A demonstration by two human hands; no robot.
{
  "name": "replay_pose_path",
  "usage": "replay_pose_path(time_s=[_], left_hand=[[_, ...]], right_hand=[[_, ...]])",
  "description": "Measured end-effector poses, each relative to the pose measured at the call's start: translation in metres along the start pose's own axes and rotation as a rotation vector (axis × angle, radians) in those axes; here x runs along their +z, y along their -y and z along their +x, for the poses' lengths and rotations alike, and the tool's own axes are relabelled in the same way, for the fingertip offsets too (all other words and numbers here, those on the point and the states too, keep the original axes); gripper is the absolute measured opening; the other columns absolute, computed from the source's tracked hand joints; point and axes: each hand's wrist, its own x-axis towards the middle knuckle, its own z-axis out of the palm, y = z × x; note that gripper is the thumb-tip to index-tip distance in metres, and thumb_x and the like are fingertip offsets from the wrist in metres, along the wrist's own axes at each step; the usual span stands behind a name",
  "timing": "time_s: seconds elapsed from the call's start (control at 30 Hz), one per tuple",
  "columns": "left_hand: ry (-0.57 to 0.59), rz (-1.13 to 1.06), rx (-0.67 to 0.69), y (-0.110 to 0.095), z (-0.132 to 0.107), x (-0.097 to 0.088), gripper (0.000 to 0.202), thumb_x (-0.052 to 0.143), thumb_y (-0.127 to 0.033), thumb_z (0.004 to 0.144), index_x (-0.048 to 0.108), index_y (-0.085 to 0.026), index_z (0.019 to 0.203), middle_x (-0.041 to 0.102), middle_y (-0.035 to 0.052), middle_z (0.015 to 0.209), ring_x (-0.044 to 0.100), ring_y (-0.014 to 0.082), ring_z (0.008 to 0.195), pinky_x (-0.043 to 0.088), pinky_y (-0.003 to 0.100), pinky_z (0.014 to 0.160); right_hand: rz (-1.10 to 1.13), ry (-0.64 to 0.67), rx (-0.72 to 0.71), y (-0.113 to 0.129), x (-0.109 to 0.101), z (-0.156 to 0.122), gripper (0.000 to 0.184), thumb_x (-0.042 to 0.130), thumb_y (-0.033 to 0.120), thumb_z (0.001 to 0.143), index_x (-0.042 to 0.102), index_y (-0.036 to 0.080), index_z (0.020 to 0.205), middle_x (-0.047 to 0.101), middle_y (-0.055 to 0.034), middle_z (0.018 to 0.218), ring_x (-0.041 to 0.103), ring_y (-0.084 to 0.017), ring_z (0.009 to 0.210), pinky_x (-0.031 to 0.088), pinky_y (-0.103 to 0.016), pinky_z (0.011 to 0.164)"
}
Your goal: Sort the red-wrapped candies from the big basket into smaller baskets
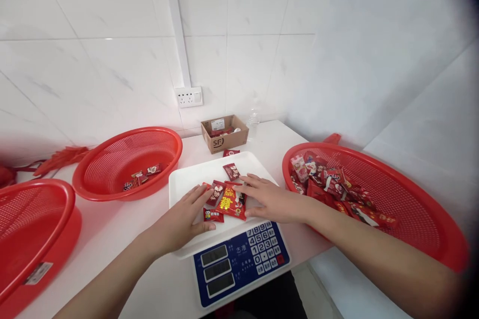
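We've got our left hand [179,222] & right hand [273,199] spread over red candy packets [229,202] on the white tray [177,194] of a blue digital scale [239,269]. Fingers [247,184] lie flat & slightly apart on both hands, not clamped on anything. So far: big pile in the right red mesh basket [402,175], a few pcs in the middle one [130,133], several on the tray, & one just behind the tray on the white surface [273,134]. Labels: "SF" on the cardboard box [219,143], "志准" on the scale; gold character on the biggest packet. Scale readouts unreadable.
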Motion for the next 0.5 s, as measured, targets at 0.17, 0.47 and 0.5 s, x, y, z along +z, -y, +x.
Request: replay_pose_path(time_s=[0.17,0.47,0.5], left_hand=[[0.008,-0.013,0.063,-0.005,0.024,0.006,0.059,0.047,-0.041,0.088,0.025,-0.025,0.141,0.023,0.0065,0.15,0.021,0.0241,0.136,0.033,0.041,0.105],[0.034,-0.032,0.08,-0.003,0.036,-0.008,0.069,0.044,-0.056,0.085,0.024,-0.023,0.142,0.018,0.0089,0.151,0.017,0.0255,0.137,0.029,0.04,0.107],[0.028,-0.03,0.08,-0.004,0.035,-0.009,0.071,0.041,-0.059,0.084,0.024,-0.022,0.142,0.016,0.009,0.152,0.014,0.026,0.138,0.027,0.041,0.108]], right_hand=[[0.023,-0.027,-0.001,-0.007,0.013,0.004,0.064,0.054,0.041,0.082,0.031,0.028,0.14,0.02,-0.0053,0.151,0.011,-0.029,0.138,0.018,-0.048,0.11],[-0.06,-0.117,0.154,-0.009,0.008,0.002,0.06,0.053,0.032,0.082,0.033,0.027,0.139,0.023,-0.0092,0.149,0.024,-0.031,0.134,0.029,-0.046,0.105],[-0.079,-0.13,0.19,-0.009,0.006,0.0,0.058,0.051,0.03,0.083,0.035,0.027,0.138,0.027,-0.0098,0.147,0.033,-0.031,0.13,0.033,-0.045,0.101]])
